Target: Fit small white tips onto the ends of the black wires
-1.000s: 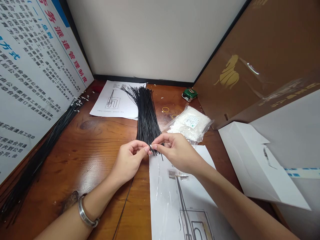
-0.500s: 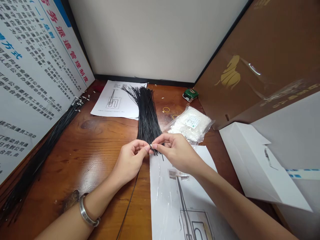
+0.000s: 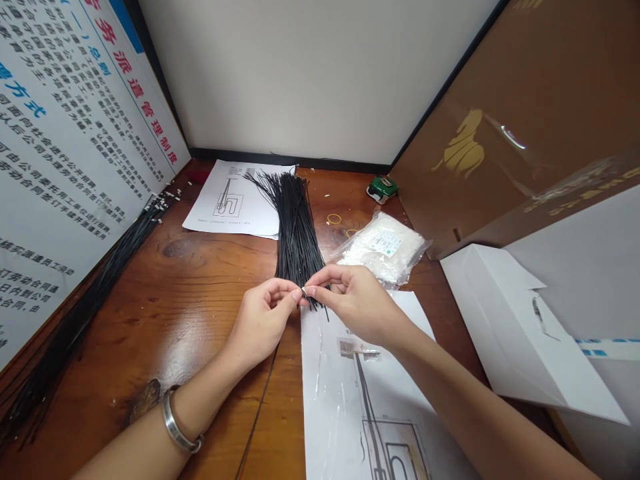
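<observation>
My left hand pinches the end of a thin black wire, which trails down toward the near table edge. Against it, my right hand holds a small white connector between thumb and forefinger. The fingertips of both hands meet there, so whether the wire sits inside the connector cannot be made out. Just beyond the hands lies a thick bundle of black wires. A clear bag of small white parts rests behind my right hand.
A drawing sheet lies under my right arm, another sheet at the back. Wires with white ends run along the left panel. A green tape measure, yellow rubber bands and a white box are farther off.
Both hands keep their pinch at nearly the same spot. The whole view has shifted very slightly; nothing else visibly moves.
</observation>
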The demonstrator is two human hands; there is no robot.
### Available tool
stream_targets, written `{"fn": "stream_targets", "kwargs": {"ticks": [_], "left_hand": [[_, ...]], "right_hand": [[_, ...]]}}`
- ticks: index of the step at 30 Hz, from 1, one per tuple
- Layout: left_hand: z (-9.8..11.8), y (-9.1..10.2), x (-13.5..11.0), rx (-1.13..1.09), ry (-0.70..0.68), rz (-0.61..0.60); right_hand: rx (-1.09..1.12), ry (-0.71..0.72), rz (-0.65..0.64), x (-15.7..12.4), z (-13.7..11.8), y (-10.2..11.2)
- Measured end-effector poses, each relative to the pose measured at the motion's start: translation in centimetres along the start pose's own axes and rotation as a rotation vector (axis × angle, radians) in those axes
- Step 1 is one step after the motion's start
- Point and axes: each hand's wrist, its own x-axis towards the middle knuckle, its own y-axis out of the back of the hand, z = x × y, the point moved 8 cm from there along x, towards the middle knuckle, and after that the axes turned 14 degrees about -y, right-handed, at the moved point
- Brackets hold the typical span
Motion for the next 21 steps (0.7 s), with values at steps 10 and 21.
{"fn": "stream_targets", "kwargs": {"ticks": [10, 21], "left_hand": [[0.65, 0.32, 0.27, -0.06, -0.021, 0.063], [0.42, 0.19, 0.17, -0.074, -0.015, 0.037]], "right_hand": [[-0.032, 0.069, 0.023, -0.29, -0.68, 0.58], [-0.066, 0.075, 0.035, -0.08, -0.24, 0.22]]}}
